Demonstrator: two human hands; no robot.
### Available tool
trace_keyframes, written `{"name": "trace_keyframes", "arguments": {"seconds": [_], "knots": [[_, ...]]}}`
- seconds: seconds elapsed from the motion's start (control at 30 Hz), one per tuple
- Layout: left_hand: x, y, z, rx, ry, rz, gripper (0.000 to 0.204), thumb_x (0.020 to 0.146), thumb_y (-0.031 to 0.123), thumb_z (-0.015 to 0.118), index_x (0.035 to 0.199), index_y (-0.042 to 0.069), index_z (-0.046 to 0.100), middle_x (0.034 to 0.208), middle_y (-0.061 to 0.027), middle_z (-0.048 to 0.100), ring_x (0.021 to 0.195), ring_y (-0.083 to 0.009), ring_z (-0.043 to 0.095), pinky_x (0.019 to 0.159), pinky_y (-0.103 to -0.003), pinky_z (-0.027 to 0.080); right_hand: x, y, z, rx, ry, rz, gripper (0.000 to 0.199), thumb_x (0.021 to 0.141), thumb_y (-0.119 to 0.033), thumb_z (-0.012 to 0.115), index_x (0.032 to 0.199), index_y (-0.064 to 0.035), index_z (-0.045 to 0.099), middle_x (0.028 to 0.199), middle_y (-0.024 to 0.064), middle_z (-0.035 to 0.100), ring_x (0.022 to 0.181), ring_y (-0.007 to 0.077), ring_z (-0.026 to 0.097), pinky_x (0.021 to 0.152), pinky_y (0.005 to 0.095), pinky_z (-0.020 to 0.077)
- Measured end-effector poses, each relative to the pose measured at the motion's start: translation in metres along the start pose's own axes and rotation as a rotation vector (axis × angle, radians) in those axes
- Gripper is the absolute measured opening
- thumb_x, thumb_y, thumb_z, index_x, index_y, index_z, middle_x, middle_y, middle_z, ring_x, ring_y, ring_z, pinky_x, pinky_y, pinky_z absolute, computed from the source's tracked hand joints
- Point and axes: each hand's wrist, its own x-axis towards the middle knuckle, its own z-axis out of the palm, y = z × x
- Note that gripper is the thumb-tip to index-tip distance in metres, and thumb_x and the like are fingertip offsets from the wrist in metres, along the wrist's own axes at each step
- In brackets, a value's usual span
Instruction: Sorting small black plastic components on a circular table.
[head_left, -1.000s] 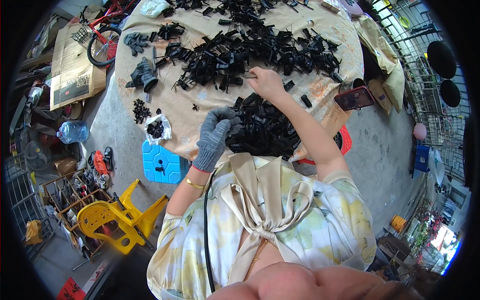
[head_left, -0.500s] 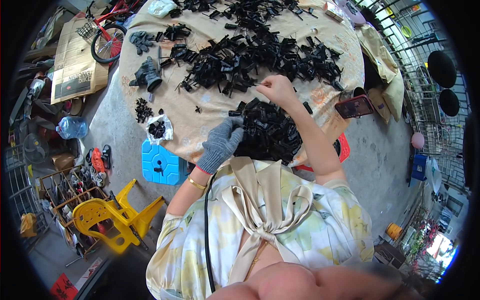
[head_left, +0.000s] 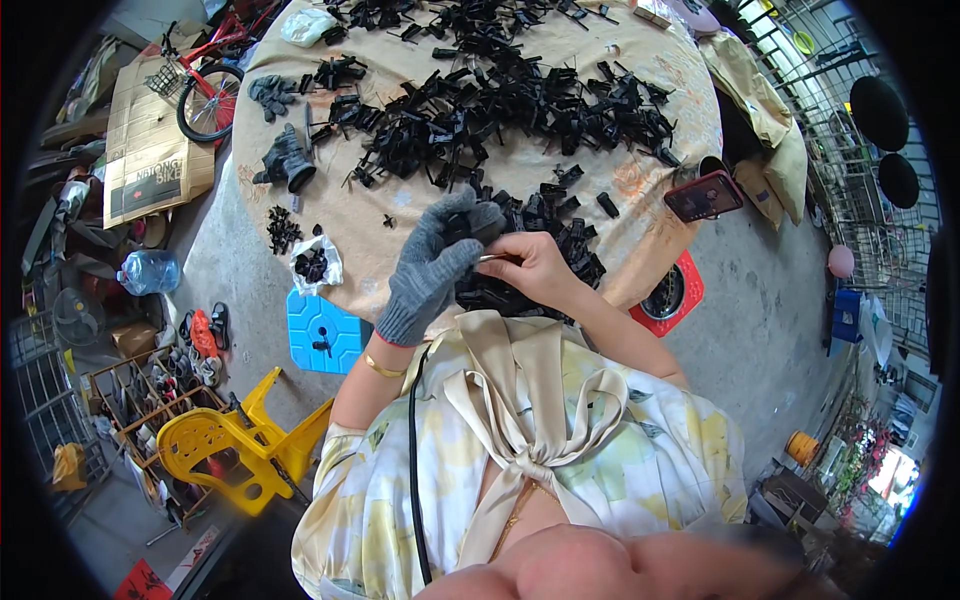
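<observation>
Right hand (head_left: pixel 535 265) drawn back to gloved left hand (head_left: pixel 437 262), seemingly pinching black part (head_left: pixel 470 232)

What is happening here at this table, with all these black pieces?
A person works at a round table strewn with small black plastic parts. The gloved left hand and the bare right hand meet over a pile of parts at the near edge, handling one small piece between them. A phone lies to the right.

Place: outdoor yard workshop | Signs: cloth-covered table (head_left: pixel 640 250) heaped with black plastic parts (head_left: pixel 500 110) | bicycle (head_left: pixel 205 90) | concrete floor (head_left: pixel 770 330)
</observation>
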Motion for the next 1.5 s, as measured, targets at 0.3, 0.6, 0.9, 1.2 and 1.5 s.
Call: {"name": "trace_keyframes", "arguments": {"seconds": [0.3,0.6,0.9,1.2,1.5], "knots": [[-0.007,0.015,0.013,-0.028,-0.093,0.007,0.069,0.076,0.008,0.064,0.134,0.006,0.026,0.127,-0.0187,0.041,0.113,-0.0307,0.047,0.095,-0.039,0.038,-0.008,-0.02,0.001,-0.096,0.108,0.017,0.013,0.074,-0.01,0.067,0.081,0.0003,0.065,0.061,0.0063,0.058,0.053,0.0061,0.048,0.05,0.0207,0.0389],[-0.012,0.01,0.006,0.035,0.169,0.01,0.042,0.077,-0.001,0.062,0.115,0.004,0.045,0.108,-0.0113,0.055,0.093,-0.0178,0.057,0.081,-0.028,0.048,-0.016,-0.033,-0.013,0.14,0.119,0.034,0.017,0.086,-0.008,0.051,0.099,0.0007,0.058,0.071,-0.0018,0.055,0.058,0.003,0.045,0.052,0.0173,0.0361],[-0.02,0.011,0.014,0.291,0.11,-0.052,0.035,0.078,-0.001,0.061,0.11,0.003,0.048,0.103,-0.0079,0.057,0.09,-0.0129,0.056,0.075,-0.025,0.049,-0.005,-0.035,-0.006,0.215,-0.045,0.155,0.018,0.088,-0.011,0.052,0.091,0.003,0.061,0.066,-0.0001,0.056,0.056,0.004,0.049,0.051,0.0174,0.0395],[-0.024,0.002,0.005,0.672,-0.002,0.203,0.028,0.077,-0.006,0.06,0.103,0.001,0.052,0.102,-0.0074,0.058,0.091,-0.0131,0.056,0.079,-0.026,0.048,-0.007,-0.032,0.003,0.274,0.012,0.163,0.013,0.085,-0.007,0.052,0.084,0.0025,0.061,0.057,-0.0019,0.05,0.051,0.0041,0.043,0.046,0.0205,0.0353],[-0.023,-0.005,0.013,0.956,0.191,0.033,0.045,0.074,0.007,0.067,0.116,0.006,0.049,0.091,-0.0089,0.061,0.079,-0.0203,0.061,0.069,-0.029,0.049,-0.009,-0.032,-0.009,0.101,0.13,0.134,0.019,0.076,-0.016,0.065,0.083,0.0006,0.062,0.061,0.0002,0.054,0.054,0.0054,0.048,0.05,0.0209,0.0393]]}}
